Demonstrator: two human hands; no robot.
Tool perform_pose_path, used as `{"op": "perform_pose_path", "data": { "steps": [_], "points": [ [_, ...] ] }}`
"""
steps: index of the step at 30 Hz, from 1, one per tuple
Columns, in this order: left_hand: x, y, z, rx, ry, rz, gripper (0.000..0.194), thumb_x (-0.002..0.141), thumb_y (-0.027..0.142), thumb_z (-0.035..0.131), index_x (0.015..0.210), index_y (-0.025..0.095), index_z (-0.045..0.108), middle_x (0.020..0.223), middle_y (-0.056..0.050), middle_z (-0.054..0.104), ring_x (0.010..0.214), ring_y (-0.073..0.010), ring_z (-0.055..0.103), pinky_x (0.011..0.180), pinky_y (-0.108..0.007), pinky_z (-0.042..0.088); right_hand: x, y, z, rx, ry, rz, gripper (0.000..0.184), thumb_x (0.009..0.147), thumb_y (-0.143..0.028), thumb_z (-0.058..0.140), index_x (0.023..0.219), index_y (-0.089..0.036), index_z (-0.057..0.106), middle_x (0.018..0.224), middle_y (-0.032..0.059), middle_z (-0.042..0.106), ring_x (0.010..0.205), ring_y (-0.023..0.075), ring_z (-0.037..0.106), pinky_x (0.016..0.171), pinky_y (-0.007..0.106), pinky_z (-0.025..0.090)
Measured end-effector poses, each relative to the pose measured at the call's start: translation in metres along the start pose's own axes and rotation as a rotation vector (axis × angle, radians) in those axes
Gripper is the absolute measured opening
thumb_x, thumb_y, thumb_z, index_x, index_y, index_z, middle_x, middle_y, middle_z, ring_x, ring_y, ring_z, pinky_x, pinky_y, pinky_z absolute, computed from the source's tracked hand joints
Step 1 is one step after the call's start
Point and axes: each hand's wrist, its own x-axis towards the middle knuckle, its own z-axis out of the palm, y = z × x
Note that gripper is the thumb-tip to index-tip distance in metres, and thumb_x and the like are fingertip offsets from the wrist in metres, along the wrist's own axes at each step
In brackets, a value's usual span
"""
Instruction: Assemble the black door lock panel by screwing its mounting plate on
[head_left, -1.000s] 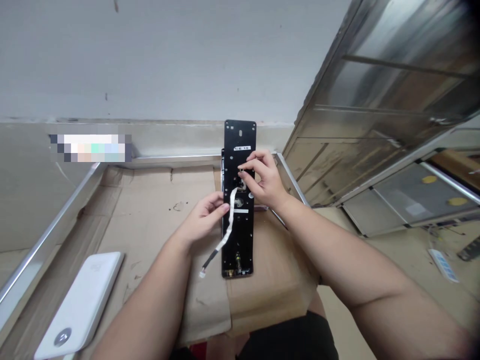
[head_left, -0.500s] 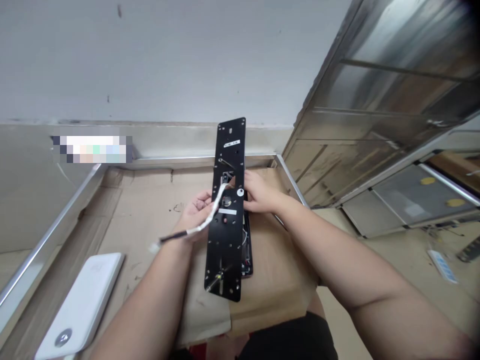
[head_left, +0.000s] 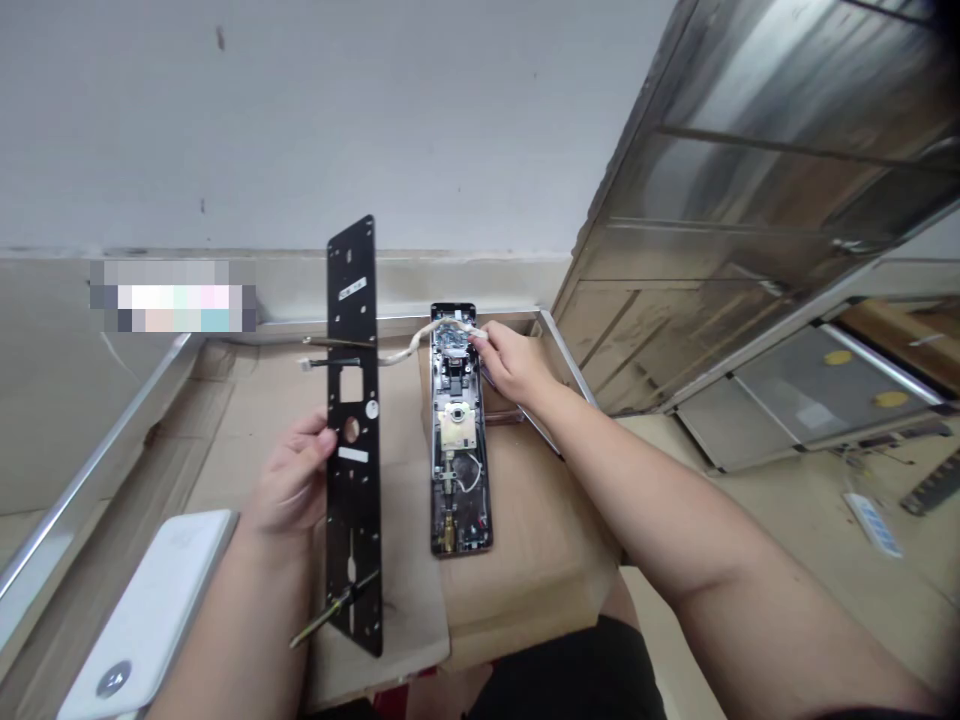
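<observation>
My left hand (head_left: 296, 475) grips the edge of a long black metal backplate (head_left: 352, 510), holding it upright and tilted left of centre. The plate has a square cutout, a round hole and small white labels. A thin rod sticks out near its lower end. To its right an opened black lock housing (head_left: 466, 505) lies on the cardboard, its circuit board and metal parts exposed. A white-wrapped cable (head_left: 411, 350) runs from the housing's upper part behind the plate, its plug showing on the plate's left. My right hand (head_left: 510, 362) pinches this cable at the housing's upper right.
Cardboard (head_left: 255, 410) lines the metal-rimmed work surface. A white power bank (head_left: 154, 610) lies at the front left. A wall stands behind the bench, and a metal cabinet (head_left: 720, 230) is at the right. A power strip (head_left: 872, 525) lies on the floor.
The black plate has come off the housing and swung left in my left hand, baring the inside. The cable has passed through the plate, and my right hand has moved onto it.
</observation>
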Motion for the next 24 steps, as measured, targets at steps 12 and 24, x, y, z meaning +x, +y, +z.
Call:
{"op": "perform_pose_path", "data": {
  "steps": [12,24],
  "points": [
    [-0.044,0.004,-0.048,0.196,0.414,-0.124,0.034,0.061,0.044,0.090,0.089,0.033,0.075,0.073,0.010,0.076,0.054,-0.0106,0.065,0.050,-0.017,0.056,0.002,0.020,0.008,0.227,0.145,0.100,0.016,0.097,-0.032,0.044,0.089,-0.022,0.054,0.088,0.0043,0.062,0.087,0.0218,0.058,0.086,0.037,0.046],
    [-0.034,0.002,-0.065,0.395,0.192,-0.302,0.042,0.070,0.048,0.085,0.102,0.026,0.069,0.100,-0.001,0.078,0.085,-0.0212,0.073,0.074,-0.026,0.058,0.000,0.035,0.017,0.397,0.114,0.209,0.019,0.100,-0.041,0.039,0.095,-0.027,0.051,0.083,0.0007,0.063,0.080,0.0210,0.064,0.080,0.038,0.054]
  ]
}}
